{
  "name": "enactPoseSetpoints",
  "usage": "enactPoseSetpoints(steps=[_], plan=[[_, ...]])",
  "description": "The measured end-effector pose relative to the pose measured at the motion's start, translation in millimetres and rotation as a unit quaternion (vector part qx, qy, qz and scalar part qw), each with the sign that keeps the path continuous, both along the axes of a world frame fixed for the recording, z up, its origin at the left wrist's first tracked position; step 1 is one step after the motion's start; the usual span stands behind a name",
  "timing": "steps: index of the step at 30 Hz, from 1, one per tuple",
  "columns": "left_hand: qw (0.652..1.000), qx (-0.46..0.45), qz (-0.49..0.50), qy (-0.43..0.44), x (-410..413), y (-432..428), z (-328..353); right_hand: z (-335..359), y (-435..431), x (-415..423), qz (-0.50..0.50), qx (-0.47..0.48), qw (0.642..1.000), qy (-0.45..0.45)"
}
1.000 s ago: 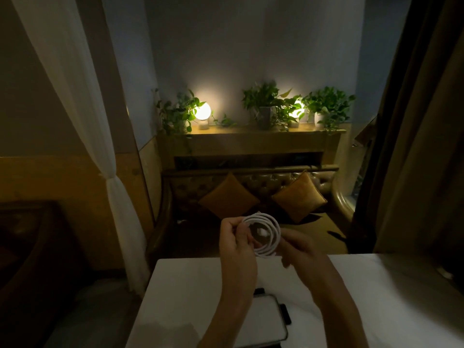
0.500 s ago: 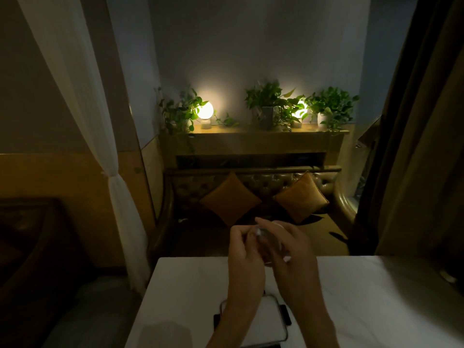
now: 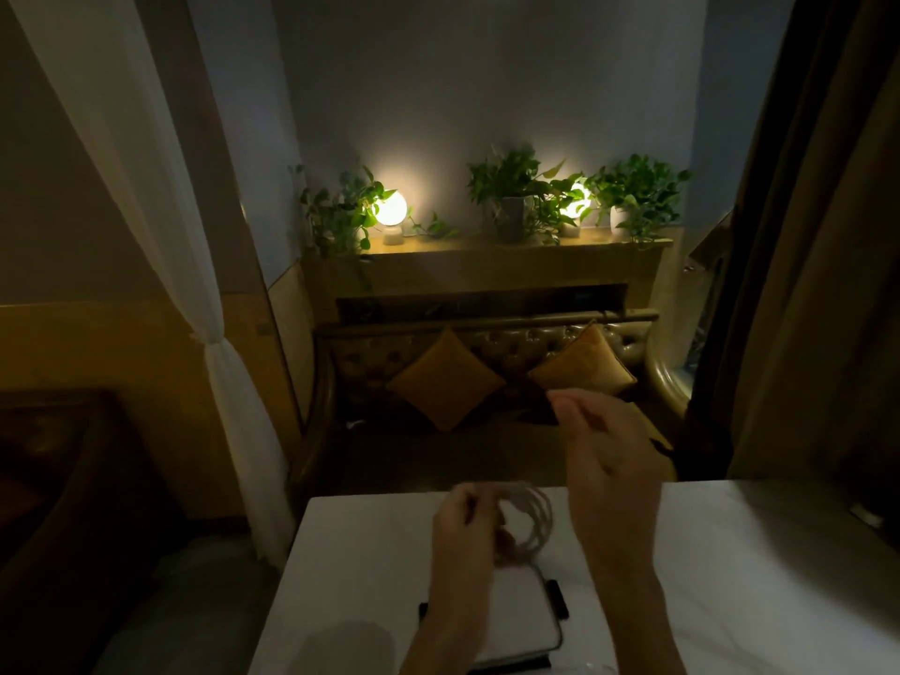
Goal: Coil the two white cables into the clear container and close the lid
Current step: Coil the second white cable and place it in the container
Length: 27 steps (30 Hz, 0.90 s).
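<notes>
A coiled white cable (image 3: 533, 523) hangs blurred just above the white table (image 3: 755, 577), pinched in my left hand (image 3: 467, 533). My right hand (image 3: 604, 460) is raised to the right of the coil, fingers loosely spread and holding nothing. Under my left forearm lies the clear container (image 3: 523, 621) with black side latches, its near part hidden by my arm. I cannot tell where the second cable is.
Beyond the table's far edge stands a tufted sofa (image 3: 487, 353) with two orange cushions. A shelf behind it carries potted plants and two glowing round lamps (image 3: 391, 209). A white curtain (image 3: 146, 187) hangs at left and a dark drape at right.
The coil has come down from in front of the sofa to just over the table in my left hand. My right hand has let go of it and lifted away to the right.
</notes>
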State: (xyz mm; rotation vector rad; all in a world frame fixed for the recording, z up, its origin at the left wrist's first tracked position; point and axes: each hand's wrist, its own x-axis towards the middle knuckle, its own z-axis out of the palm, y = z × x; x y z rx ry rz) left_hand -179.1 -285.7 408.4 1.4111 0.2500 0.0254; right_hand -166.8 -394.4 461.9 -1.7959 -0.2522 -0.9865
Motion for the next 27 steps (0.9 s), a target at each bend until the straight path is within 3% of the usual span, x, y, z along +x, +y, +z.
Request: enactPoseSetpoints(steps=[6, 11, 17, 20, 23, 25, 27], plan=[[0.993, -0.048, 0.070, -0.079, 10, 13, 19, -31, -9, -5, 0.065, -0.123, 0.982, 0.130], [0.991, -0.022, 0.073, -0.113, 8, 3, 22, -39, 1, 4, -0.048, -0.245, 0.968, 0.016], [0.985, -0.010, 0.084, -0.149, 6, 4, 27, -48, 7, 12, -0.072, -0.250, 0.962, -0.078], [0.987, 0.028, 0.072, -0.142, 9, 1, 25, -54, 12, 14, -0.056, -0.217, 0.971, -0.080], [0.990, 0.064, 0.045, -0.116, 8, -8, 19, -54, 17, 14, -0.050, -0.251, 0.962, -0.093], [0.991, 0.042, 0.020, -0.123, 7, -5, 16, -46, 19, 14, -0.029, -0.236, 0.969, -0.067], [0.992, 0.000, 0.000, -0.127, 8, 3, 18, -36, 17, 12, 0.018, -0.125, 0.992, 0.029]])
